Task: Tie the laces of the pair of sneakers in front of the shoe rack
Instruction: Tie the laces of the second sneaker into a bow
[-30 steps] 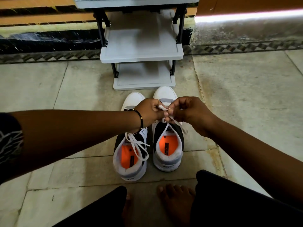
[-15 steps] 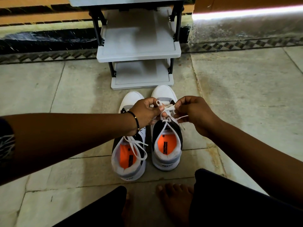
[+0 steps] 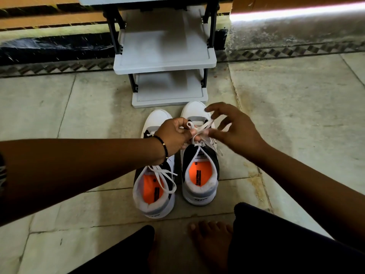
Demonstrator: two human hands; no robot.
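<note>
Two white sneakers with orange insoles stand side by side; right sneaker sits under both hands, laces half-looped; left sneaker lies beneath the left wrist, laces loose.

- I am in what looks like a home entryway or hall, sitting low on a tiled floor of large pale stone squares with thin grout lines, worn and stained in the middle and right of the frame.
- A small grey plastic shoe rack with black posts stands at top centre, its shelves bare.
- A patterned border strip of dark zigzag tiles runs across the upper frame where floor meets wall.
- At upper left, orange and dark horizontal bands cross the wall.
- My bare foot rests on the tiles at bottom centre, which suits an indoor, domestic place.
</note>
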